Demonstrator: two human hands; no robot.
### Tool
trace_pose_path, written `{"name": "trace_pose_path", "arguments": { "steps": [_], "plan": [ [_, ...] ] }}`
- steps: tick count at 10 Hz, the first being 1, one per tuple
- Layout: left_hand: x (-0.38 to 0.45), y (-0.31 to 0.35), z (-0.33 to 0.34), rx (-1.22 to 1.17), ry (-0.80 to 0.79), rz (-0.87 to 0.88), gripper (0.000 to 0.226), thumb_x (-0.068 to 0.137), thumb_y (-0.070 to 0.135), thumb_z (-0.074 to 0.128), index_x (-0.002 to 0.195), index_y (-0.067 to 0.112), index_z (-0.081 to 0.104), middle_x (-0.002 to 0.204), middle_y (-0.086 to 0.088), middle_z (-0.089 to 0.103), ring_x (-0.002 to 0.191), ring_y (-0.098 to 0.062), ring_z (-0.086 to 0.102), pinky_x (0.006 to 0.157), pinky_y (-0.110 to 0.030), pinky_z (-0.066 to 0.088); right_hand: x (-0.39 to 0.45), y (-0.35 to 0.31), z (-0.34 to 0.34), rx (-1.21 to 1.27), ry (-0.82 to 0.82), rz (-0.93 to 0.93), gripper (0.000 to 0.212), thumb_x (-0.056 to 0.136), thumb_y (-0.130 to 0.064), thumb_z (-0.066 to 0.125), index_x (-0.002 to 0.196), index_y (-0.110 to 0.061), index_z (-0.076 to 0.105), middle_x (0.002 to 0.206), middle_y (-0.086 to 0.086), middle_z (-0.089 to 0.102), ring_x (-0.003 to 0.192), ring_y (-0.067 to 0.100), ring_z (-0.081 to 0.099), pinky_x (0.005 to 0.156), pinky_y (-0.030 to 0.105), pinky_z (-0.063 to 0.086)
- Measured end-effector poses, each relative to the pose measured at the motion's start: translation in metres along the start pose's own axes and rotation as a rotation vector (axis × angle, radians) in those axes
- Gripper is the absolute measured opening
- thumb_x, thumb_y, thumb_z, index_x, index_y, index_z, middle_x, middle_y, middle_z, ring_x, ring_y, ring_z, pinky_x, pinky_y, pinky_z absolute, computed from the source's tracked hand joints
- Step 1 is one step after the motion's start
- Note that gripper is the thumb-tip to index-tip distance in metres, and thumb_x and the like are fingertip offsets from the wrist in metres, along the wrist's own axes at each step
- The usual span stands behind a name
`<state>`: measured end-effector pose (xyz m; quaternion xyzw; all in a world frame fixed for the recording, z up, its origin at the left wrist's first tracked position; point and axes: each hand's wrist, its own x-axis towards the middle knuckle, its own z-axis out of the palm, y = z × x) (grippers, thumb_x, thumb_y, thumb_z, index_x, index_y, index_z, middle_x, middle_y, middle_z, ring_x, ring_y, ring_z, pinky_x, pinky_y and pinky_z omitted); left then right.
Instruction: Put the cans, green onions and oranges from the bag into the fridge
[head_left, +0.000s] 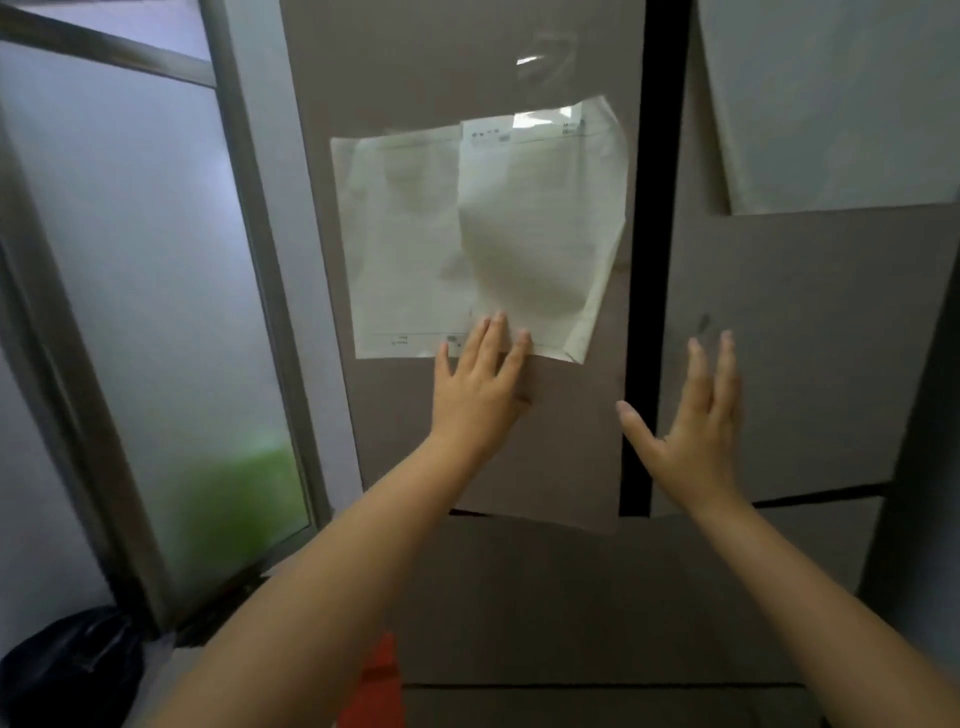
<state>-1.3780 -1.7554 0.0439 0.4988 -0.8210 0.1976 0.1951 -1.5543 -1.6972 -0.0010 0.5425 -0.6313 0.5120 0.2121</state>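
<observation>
Facing the closed fridge (519, 571), papers (483, 234) taped on its left door, we press our left hand (480, 387) and right hand (693, 421) flat, fingers spread, holding nothing.

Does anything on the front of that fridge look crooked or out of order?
The paper sheet on the left fridge door bulges away from the surface, and its lower right corner is curled and folded. The left hand lies flat across its bottom edge. The right hand is open by the dark gap between the doors.

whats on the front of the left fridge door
Paper sheets are stuck to the left fridge door, and the left hand lies flat on it. The fridge's inside is hidden.
</observation>
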Motion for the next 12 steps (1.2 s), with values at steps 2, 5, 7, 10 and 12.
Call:
{"name": "trace_pose_path", "arguments": {
  "steps": [2,5,7,10,12],
  "plan": [
    [0.026,-0.010,0.013,0.005,0.023,0.118,0.072,0.098,0.038,0.041,0.152,0.022,-0.005,0.159,-0.010,-0.015,0.148,-0.024,-0.011,0.118,-0.049,0.000,0.019,-0.007,0.038,-0.114,-0.126,0.188,0.104,0.083,-0.054,0.055,0.145,0.006,-0.004,0.155,0.021,-0.013,0.146,0.030,-0.011,0.119,0.040,-0.004],
    [0.036,-0.034,0.022,0.158,0.304,0.291,0.080,0.064,0.044,0.078,0.136,0.021,0.051,0.141,-0.018,0.049,0.130,-0.027,0.050,0.102,-0.057,0.039,0.033,0.008,0.070,0.028,-0.122,0.110,0.134,0.054,-0.093,-0.003,0.145,0.005,0.002,0.154,0.026,-0.012,0.135,0.017,-0.019,0.113,0.034,-0.018],
    [0.054,-0.026,0.038,0.172,0.288,0.241,0.089,0.046,0.039,0.089,0.128,0.019,0.060,0.133,-0.017,0.058,0.122,-0.027,0.058,0.094,-0.057,0.045,0.044,0.008,0.087,-0.161,-0.116,0.157,0.097,0.086,-0.070,0.007,0.137,0.010,0.025,0.145,0.035,0.025,0.144,0.015,-0.017,0.116,0.033,-0.010],
    [0.060,-0.051,0.041,0.069,0.811,0.270,0.054,0.073,0.033,0.040,0.124,0.014,0.040,0.133,-0.010,0.035,0.124,-0.027,0.033,0.110,-0.048,0.019,0.041,0.000,0.069,-0.208,-0.090,0.127,0.087,0.085,-0.057,0.035,0.145,0.004,0.018,0.156,0.021,0.006,0.146,0.033,0.004,0.117,0.050,-0.001],
    [0.083,-0.090,0.052,0.057,0.743,0.143,0.069,0.096,0.053,0.006,0.148,0.008,0.011,0.155,-0.013,0.004,0.147,-0.023,-0.009,0.116,-0.029,-0.019,0.079,-0.026,0.021,0.177,0.098,-0.078,0.065,0.077,-0.041,0.034,0.108,0.009,0.062,0.131,0.026,0.051,0.124,0.036,0.048,0.102,0.029,0.035]
  ]
}}
